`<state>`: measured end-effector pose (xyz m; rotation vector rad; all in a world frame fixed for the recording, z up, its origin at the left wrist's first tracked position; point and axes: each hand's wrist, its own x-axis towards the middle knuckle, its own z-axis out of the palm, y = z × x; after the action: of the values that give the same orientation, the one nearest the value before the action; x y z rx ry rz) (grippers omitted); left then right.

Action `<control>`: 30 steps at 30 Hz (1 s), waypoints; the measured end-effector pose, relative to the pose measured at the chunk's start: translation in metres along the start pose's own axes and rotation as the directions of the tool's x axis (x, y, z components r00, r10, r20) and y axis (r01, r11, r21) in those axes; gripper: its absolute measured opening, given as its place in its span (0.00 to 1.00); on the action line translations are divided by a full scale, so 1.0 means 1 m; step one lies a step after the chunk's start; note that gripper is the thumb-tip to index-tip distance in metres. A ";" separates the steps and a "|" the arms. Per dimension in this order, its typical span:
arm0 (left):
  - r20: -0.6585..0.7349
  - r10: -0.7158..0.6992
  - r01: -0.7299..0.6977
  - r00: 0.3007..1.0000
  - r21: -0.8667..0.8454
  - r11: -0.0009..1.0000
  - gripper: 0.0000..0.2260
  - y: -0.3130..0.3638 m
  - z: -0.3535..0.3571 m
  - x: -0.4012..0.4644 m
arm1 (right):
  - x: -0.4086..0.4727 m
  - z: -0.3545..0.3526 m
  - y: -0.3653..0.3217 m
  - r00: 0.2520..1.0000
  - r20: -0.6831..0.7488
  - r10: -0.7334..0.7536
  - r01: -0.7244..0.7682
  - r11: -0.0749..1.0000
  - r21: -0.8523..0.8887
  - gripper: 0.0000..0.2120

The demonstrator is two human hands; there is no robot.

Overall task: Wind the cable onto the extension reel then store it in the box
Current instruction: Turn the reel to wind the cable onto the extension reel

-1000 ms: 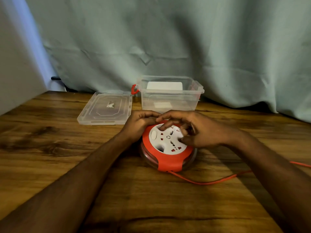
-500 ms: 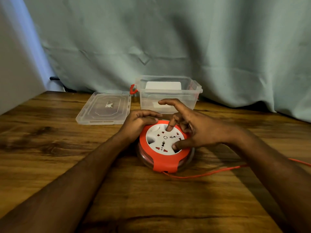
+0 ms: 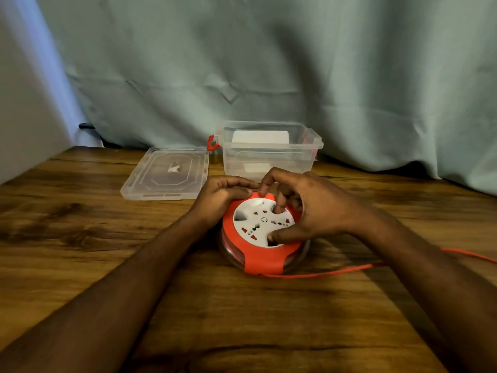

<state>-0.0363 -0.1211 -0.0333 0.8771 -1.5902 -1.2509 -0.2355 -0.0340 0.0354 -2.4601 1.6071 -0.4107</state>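
- The extension reel [image 3: 262,232] sits flat on the wooden table [image 3: 80,238], dead centre of the view, just in front of the clear storage box [image 3: 269,154] at its 12 o'clock.
- Right hand [image 3: 317,211]: thumb and one fingertip are dug into the recesses of the white socket face [image 3: 258,224], curled and clamped on it like a crank. If a fingertip pops out of its notch mid-turn, I'd guess the disc stalls and the winding goes slack.
- Left hand [image 3: 220,197] is curled over the red rim at about 10 o'clock, gripping the housing to hold it steady. If that grip loosens, the whole reel probably spins on the table instead of just the disc.
- The orange cable [image 3: 336,271] leaves the slot at the reel's 6 o'clock and runs off toward 3 o'clock, passing under the right forearm and out of frame. So there's plenty left to wind, and I can't see the plug end. Risks as I see them: the cable drags under the forearm, kinks at the slot, or the plug catches on the table edge somewhere out of sight.
- The box is open and has something white inside. Can't tell how much room that leaves, so the reel might sit crooked.
- The clear lid [image 3: 166,173] lies flat at the box's 9 o'clock, just beside it and apart from the reel.
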 end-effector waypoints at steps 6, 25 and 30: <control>-0.011 -0.012 0.012 1.000 0.013 1.000 0.11 0.000 -0.001 0.001 | 0.002 0.003 -0.001 0.999 -0.032 0.009 -0.010 0.998 -0.057 0.31; -0.034 -0.031 0.030 0.999 -0.033 0.999 0.11 0.002 0.001 0.001 | 0.007 0.018 -0.023 0.977 -0.124 0.171 -0.188 0.973 -0.134 0.24; -0.034 -0.030 0.028 0.999 -0.046 0.999 0.12 0.003 0.001 0.000 | 0.010 0.021 -0.021 0.984 -0.134 0.120 -0.136 0.983 -0.120 0.22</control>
<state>-0.0369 -0.1197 -0.0303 0.8908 -1.5207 -1.2811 -0.2064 -0.0345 0.0227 -2.4472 1.8878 -0.4648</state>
